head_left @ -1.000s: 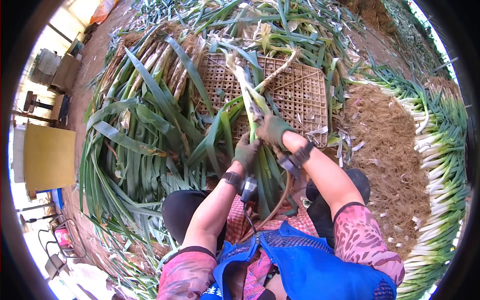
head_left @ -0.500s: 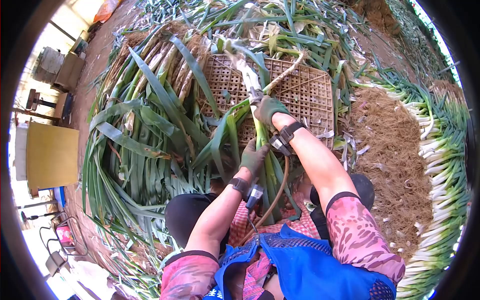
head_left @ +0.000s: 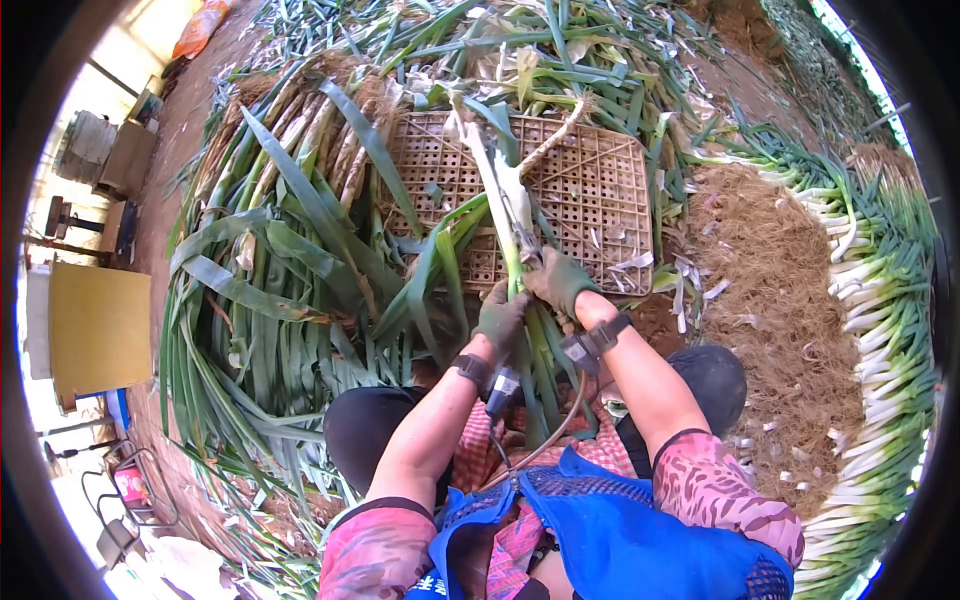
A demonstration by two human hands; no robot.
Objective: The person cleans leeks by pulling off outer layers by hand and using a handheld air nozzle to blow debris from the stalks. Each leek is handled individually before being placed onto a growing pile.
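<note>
Both your gloved hands grip one leek over the crate.

Your left hand [head_left: 500, 318] is clenched round the leek [head_left: 500, 195] low on its stalk, just this side of the crate [head_left: 600, 190]; your right hand [head_left: 560, 282] is closed on the same stalk beside it, touching the left. The leek's pale end lies up across the crate's lattice. Left of the crate sits a heap of green leaves [head_left: 270, 270]; right of it, a mound of roots [head_left: 770, 300], then trimmed leeks [head_left: 880, 300] in a row. No writing is readable anywhere.
</note>
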